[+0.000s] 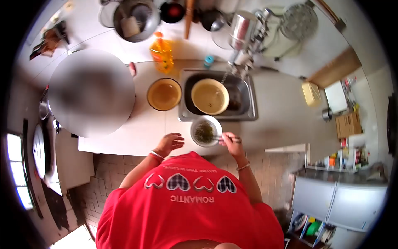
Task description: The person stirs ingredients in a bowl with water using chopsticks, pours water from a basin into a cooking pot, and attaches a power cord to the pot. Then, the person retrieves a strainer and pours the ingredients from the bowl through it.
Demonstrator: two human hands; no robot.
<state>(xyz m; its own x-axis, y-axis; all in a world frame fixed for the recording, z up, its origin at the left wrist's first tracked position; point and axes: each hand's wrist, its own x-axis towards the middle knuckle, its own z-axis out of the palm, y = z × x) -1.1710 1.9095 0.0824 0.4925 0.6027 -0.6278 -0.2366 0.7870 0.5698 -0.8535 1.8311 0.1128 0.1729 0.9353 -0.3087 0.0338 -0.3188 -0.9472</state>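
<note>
A white bowl [206, 131] with chopped green bits inside stands at the counter's front, just below the sink. My right hand [232, 143] is closed on a utensil [219, 138] whose far end reaches into that bowl. To the left of the bowl, my left hand [170, 143] is over the counter edge with its fingers apart, holding nothing. In the metal sink [253, 99] sits a cream-coloured bowl [210, 96] of cloudy liquid with a few small dark bits. Beside the sink on the left is a glass bowl [164, 94] of brownish liquid.
An orange-yellow bottle [161, 54] and a small blue-capped item [208, 61] stand behind the bowls. A large blurred round shape [92, 93] covers the left. Pans hang on the wall. A yellow container [311, 94] is at the right.
</note>
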